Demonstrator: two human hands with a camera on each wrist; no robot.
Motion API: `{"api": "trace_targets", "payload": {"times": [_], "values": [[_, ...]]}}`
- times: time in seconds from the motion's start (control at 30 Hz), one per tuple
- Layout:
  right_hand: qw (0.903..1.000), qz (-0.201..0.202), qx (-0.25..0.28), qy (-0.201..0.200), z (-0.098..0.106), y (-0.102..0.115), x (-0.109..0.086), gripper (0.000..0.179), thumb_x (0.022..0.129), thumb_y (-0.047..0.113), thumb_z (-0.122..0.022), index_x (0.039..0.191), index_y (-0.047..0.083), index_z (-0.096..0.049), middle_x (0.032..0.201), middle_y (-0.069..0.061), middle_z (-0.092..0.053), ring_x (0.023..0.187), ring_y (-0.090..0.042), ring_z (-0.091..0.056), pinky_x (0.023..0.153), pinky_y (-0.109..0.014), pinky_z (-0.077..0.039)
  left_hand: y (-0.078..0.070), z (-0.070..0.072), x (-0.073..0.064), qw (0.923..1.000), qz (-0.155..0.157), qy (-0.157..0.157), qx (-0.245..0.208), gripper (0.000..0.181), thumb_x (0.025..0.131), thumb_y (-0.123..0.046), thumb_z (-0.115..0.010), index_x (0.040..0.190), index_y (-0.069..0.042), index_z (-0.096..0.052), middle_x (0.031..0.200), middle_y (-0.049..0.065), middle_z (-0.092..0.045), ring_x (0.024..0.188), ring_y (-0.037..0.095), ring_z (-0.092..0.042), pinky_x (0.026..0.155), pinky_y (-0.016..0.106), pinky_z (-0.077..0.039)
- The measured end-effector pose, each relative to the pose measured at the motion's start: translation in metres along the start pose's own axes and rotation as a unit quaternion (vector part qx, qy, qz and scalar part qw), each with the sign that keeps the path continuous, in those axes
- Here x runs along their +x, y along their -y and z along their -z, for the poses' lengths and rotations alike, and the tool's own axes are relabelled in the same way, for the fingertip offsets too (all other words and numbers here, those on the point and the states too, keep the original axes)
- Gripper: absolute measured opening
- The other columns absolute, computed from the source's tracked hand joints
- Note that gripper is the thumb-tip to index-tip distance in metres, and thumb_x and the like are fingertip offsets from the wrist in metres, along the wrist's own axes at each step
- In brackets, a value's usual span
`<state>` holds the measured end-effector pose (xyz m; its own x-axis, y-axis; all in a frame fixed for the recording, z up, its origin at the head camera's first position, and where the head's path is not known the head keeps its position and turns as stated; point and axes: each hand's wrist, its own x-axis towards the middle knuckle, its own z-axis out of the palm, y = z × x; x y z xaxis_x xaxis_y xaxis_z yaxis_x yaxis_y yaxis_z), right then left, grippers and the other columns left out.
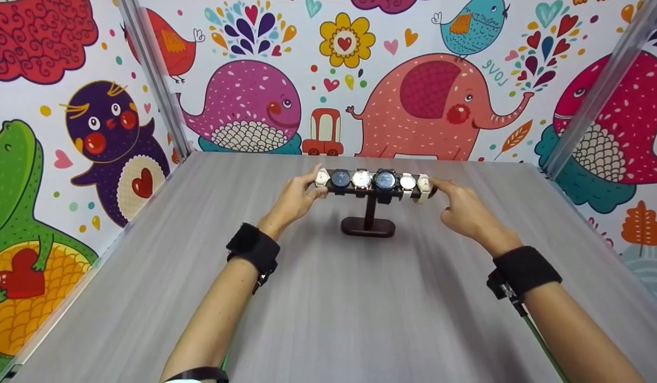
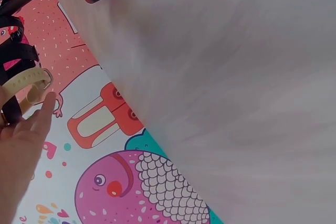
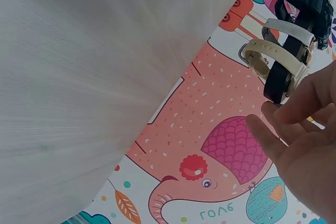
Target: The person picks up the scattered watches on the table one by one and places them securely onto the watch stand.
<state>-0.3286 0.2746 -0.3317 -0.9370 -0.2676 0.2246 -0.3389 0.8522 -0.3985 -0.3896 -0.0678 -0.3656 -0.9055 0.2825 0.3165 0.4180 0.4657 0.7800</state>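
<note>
Several wristwatches sit in a row on the dark bar of a watch stand (image 1: 368, 226), standing upright on the table. At the bar's left end, my left hand (image 1: 293, 201) holds a cream-strapped watch (image 1: 322, 177), fingers above and thumb below it. Its buckled strap (image 2: 26, 81) shows beside the fingertips in the left wrist view. My right hand (image 1: 471, 217) is at the opposite end, its index finger reaching the bar's tip beside another cream-strapped watch (image 1: 424, 184). In the right wrist view, the right fingers (image 3: 265, 136) are loosely bent just below the bar's end (image 3: 276, 81).
The stand is toward the back of a grey wood-grain table (image 1: 328, 303). Printed cartoon walls (image 1: 328, 80) rise behind and at both sides, with metal posts (image 1: 159, 80) at the corners. Both wrists wear black straps (image 1: 527, 269) with cables.
</note>
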Motion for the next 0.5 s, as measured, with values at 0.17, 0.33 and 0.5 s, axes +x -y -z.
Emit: {"api": "trace_targets", "payload": {"times": [0.17, 0.33, 0.5], "values": [[1.0000, -0.003, -0.003, 0.004, -0.0001, 0.0004, 0.0004, 0.073, 0.076, -0.015, -0.043, 0.149, -0.005, -0.041, 0.148, -0.031, -0.046, 0.137, -0.047, -0.045, 0.111, -0.062, -0.041, -0.0007, 0.0011, -0.0013, 0.9999, 0.009, 0.008, 0.010, 0.059, 0.099, -0.013, -0.060, 0.153, -0.004, -0.035, 0.153, 0.018, -0.044, 0.145, 0.030, -0.042, 0.123, 0.040, -0.032], [0.9999, 0.008, -0.008, -0.001, -0.0012, -0.0012, 0.0013, 0.075, 0.075, -0.014, -0.041, 0.149, -0.005, -0.041, 0.148, -0.032, -0.047, 0.138, -0.047, -0.045, 0.112, -0.062, -0.040, -0.0001, 0.0004, -0.0013, 0.9995, 0.022, 0.015, 0.016, 0.062, 0.100, -0.015, -0.059, 0.155, -0.005, -0.031, 0.139, 0.018, -0.059, 0.144, 0.029, -0.043, 0.123, 0.041, -0.031], [1.0000, 0.001, 0.004, 0.002, -0.0028, -0.0036, 0.0007, 0.075, 0.076, -0.015, -0.039, 0.150, -0.004, -0.040, 0.148, -0.032, -0.047, 0.138, -0.047, -0.044, 0.112, -0.063, -0.040, 0.0013, -0.0032, -0.0010, 0.9987, 0.035, 0.027, 0.024, 0.072, 0.100, -0.019, -0.061, 0.157, -0.004, -0.019, 0.135, 0.017, -0.063, 0.136, 0.029, -0.053, 0.122, 0.042, -0.034]]}}
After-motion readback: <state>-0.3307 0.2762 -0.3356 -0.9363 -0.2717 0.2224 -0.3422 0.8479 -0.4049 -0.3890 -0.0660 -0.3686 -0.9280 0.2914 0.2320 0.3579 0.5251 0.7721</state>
